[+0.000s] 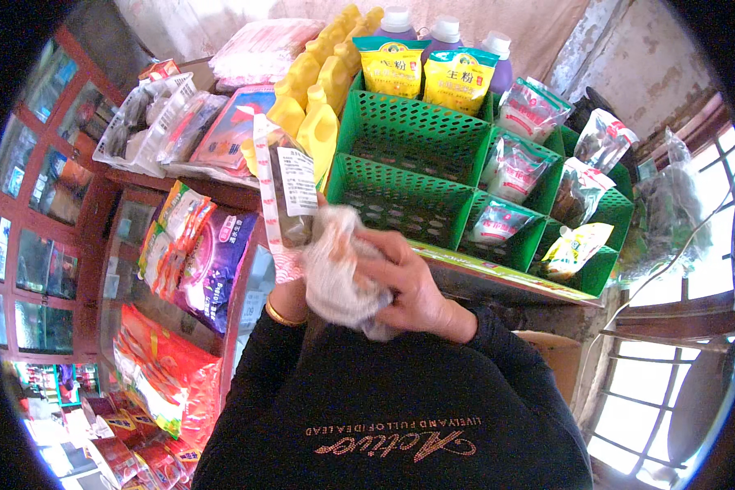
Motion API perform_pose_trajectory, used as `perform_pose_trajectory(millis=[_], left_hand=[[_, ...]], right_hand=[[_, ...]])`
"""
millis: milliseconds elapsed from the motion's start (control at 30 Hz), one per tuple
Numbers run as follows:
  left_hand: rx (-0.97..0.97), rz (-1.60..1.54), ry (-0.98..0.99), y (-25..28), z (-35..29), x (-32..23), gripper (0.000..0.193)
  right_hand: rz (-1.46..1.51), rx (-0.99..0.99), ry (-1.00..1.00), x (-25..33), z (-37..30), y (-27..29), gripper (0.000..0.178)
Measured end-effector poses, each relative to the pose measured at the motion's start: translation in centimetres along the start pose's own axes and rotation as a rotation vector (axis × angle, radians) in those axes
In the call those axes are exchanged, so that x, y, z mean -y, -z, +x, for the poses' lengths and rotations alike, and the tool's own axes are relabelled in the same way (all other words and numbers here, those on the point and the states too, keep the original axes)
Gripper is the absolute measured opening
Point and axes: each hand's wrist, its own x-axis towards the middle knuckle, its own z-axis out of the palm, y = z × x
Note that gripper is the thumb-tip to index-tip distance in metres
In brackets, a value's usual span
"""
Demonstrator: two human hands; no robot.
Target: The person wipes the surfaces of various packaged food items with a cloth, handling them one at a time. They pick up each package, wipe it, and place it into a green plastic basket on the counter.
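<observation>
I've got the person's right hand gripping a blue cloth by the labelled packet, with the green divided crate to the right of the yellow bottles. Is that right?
Not quite: the head view shows that the cloth is whitish, not blue. The right hand does grip it by the labelled packet, and the green divided crate is right of the yellow bottles.

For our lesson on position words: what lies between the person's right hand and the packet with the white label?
In the head view, a crumpled whitish cloth lies between the right hand and the labelled packet.
</observation>
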Motion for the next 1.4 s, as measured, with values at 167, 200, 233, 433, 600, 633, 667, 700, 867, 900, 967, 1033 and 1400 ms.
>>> perform_pose_trajectory(millis=[167, 200, 233, 433, 600, 633, 667, 700, 867, 900, 967, 1033, 1400], left_hand=[[0.042, 0.275, 0.069, -2.4, -0.6, 2.0, 0.046], [0.072, 0.409, 0.029, -4.9, -1.0, 3.0, 0.046], [0.113, 0.499, -0.007, -6.6, -1.2, 4.0, 0.046], [0.250, 0.662, -0.101, -11.5, -1.6, 5.9, 0.047], [0.127, 0.537, -0.283, -11.6, -1.1, 5.1, 0.042], [0.177, 0.545, -0.341, -11.7, -0.3, 4.5, 0.040], [0.443, 0.491, -0.209, -9.6, 1.6, 2.3, 0.038], [0.194, 0.756, -0.412, -11.5, 2.0, 3.2, 0.037], [0.055, 0.976, -0.468, -17.7, 3.6, 5.7, 0.035], [0.063, 0.969, -0.446, -18.0, 4.4, 6.5, 0.034], [0.140, 1.083, -0.403, -17.7, 6.2, 7.6, 0.034], [0.247, 1.162, -0.418, -20.5, 6.9, 10.2, 0.036], [0.841, 1.310, -0.647, -27.0, 17.7, 26.5, 0.010]], right_hand=[[-0.037, -0.150, 0.316, 0.1, 0.7, 1.8, 0.051], [-0.106, -0.237, 0.336, 0.1, 1.5, 2.6, 0.053], [-0.177, -0.267, 0.292, 0.5, 2.3, 3.6, 0.054], [0.420, -0.327, -0.394, -1.3, 2.6, 6.5, 0.047], [0.836, -0.321, -0.581, -2.9, -1.1, 1.1, 0.050], [0.757, -0.297, -0.534, -2.8, -1.4, 0.5, 0.051], [0.741, -0.270, -0.469, -3.2, -2.1, 0.2, 0.050], [0.670, -0.159, -0.508, -3.2, -2.4, 0.7, 0.050], [0.686, -0.001, -0.566, -2.9, -4.7, 2.3, 0.055], [0.686, -0.016, -0.574, -2.9, -5.0, 2.6, 0.056], [0.673, -0.059, -0.591, -2.7, -5.7, 3.7, 0.055], [0.632, -0.077, -0.530, -3.0, -6.7, 5.0, 0.053], [0.494, -0.191, -0.543, -3.7, -11.5, 8.8, 0.048]])
